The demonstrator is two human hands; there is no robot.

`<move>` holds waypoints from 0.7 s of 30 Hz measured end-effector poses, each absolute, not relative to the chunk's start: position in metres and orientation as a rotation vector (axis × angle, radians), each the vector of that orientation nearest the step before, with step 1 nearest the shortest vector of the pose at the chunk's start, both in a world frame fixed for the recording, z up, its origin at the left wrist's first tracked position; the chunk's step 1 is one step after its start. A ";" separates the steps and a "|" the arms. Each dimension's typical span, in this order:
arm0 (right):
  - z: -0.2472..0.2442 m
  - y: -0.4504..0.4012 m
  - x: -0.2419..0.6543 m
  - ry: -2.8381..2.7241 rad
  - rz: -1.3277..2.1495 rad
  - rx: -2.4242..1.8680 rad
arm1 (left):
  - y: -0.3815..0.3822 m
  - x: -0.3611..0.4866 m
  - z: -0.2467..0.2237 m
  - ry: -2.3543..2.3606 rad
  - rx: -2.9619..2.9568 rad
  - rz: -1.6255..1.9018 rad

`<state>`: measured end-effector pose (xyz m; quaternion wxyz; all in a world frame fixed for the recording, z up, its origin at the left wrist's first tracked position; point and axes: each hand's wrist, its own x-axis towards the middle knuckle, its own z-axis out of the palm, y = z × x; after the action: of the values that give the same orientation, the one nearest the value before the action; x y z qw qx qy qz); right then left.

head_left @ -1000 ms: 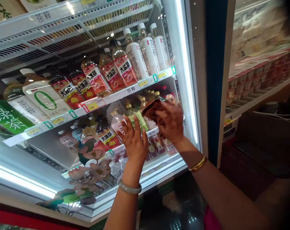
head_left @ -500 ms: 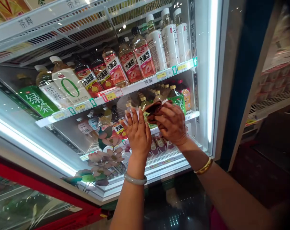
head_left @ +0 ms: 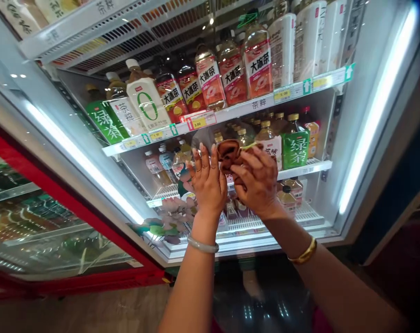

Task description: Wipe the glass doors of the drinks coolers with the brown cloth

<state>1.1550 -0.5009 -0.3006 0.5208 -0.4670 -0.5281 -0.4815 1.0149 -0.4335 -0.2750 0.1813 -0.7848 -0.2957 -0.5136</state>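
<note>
In the head view my left hand [head_left: 210, 185] lies flat with fingers stretched out against the glass door of a lit drinks cooler, a pale bangle on its wrist. Beside it, my right hand [head_left: 256, 182] grips a bunched brown cloth [head_left: 228, 155] at the glass. A gold bracelet circles that wrist. Flower decals [head_left: 175, 215] show on the glass left of my left hand. Behind the hands are shelves of bottled drinks, among them a green-labelled bottle [head_left: 295, 143] and a bottle with a big green 0 [head_left: 145, 104].
A shelf edge with price tags [head_left: 227, 113] crosses behind the glass above my hands. Bright light strips [head_left: 378, 111] line the cooler's sides. On the left stands a red-framed cooler [head_left: 126, 280], and wooden floor [head_left: 123, 310] shows below.
The view has swung, so the cooler appears farther right and more of the red-framed one shows. My right hand still holds the cloth, now bunched differently; my left hand stays spread.
</note>
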 end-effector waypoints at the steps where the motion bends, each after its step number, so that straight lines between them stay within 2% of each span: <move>1: -0.303 -0.501 1.155 -1.335 -1.175 -1.096 | -0.433 1.011 -0.275 -0.861 -2.205 -1.453; 4: -0.302 -0.503 1.173 -1.353 -1.205 -1.046 | -0.428 0.996 -0.275 -0.953 -2.127 -1.485; 7: -0.292 -0.504 1.191 -1.121 -1.168 -1.072 | -0.420 0.978 -0.278 -0.978 -2.086 -1.470; 10: -0.286 -0.500 1.177 -0.998 -1.119 -1.110 | -0.412 0.964 -0.287 -0.947 -2.117 -1.402; 16: -0.311 -0.489 1.101 -1.564 -1.068 -1.059 | -0.397 0.956 -0.309 -0.884 -2.090 -1.382; 18: -0.317 -0.491 1.101 -1.670 -1.106 -1.034 | -0.395 0.958 -0.312 -0.905 -2.070 -1.384; 21: -0.309 -0.498 1.135 -1.545 -1.120 -1.079 | -0.396 0.961 -0.312 -0.914 -2.065 -1.410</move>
<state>1.1348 -0.4978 -0.3094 0.4572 -0.4378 -0.6268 -0.4544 0.9611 -0.3963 -0.3122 0.2372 -0.7535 -0.3334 -0.5146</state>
